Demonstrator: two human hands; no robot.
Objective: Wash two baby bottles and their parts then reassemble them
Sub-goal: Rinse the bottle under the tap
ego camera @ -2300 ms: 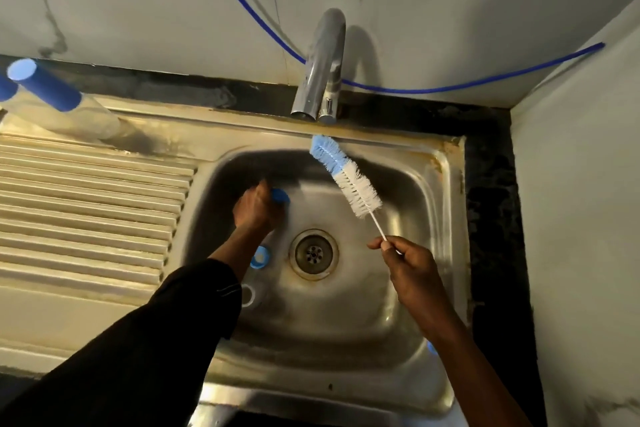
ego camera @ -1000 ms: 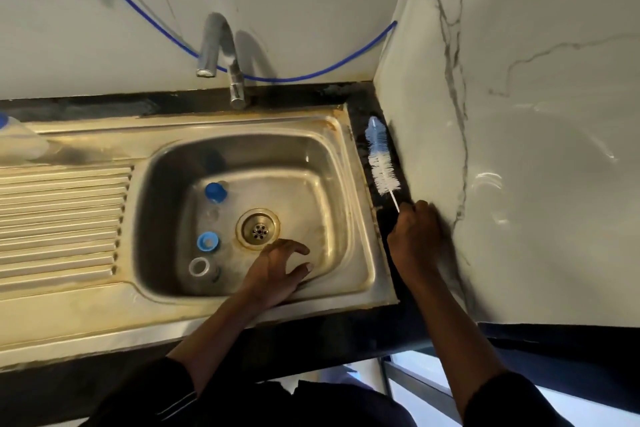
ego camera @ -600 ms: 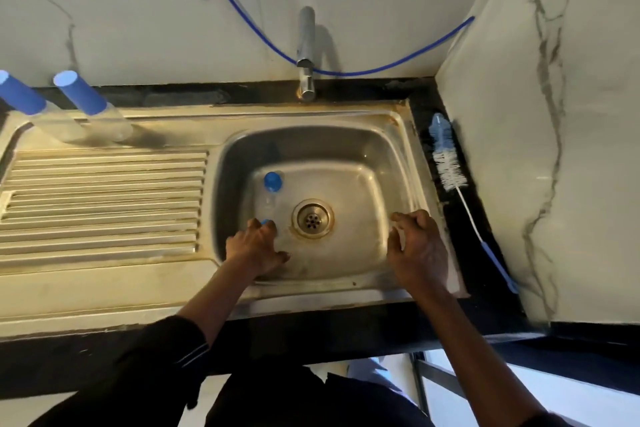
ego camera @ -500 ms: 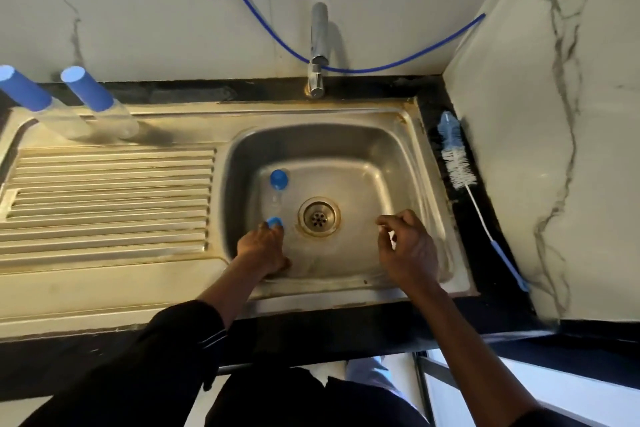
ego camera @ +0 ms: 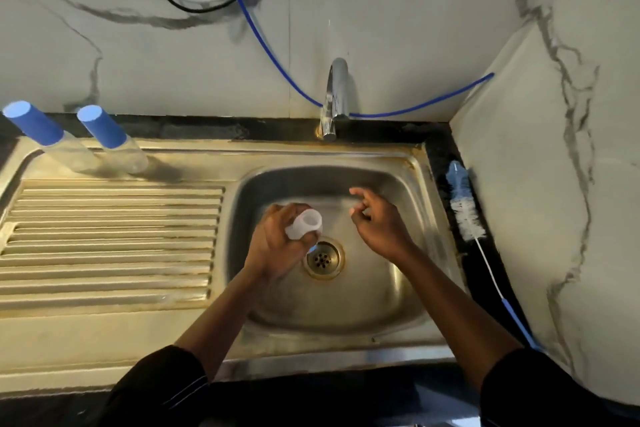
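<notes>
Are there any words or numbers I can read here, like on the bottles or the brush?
None: no word, number or sign can be read in this view.
The left bottle and right bottle look plain; any fine marks are too small to tell.
The brush, tap and the clear part in the left hand show no print.

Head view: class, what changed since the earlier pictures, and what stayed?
The right hand let go of the bottle brush, now lying on the counter right of the sink. The left hand lifted a clear bottle part from it. Two bottles stayed.
</notes>
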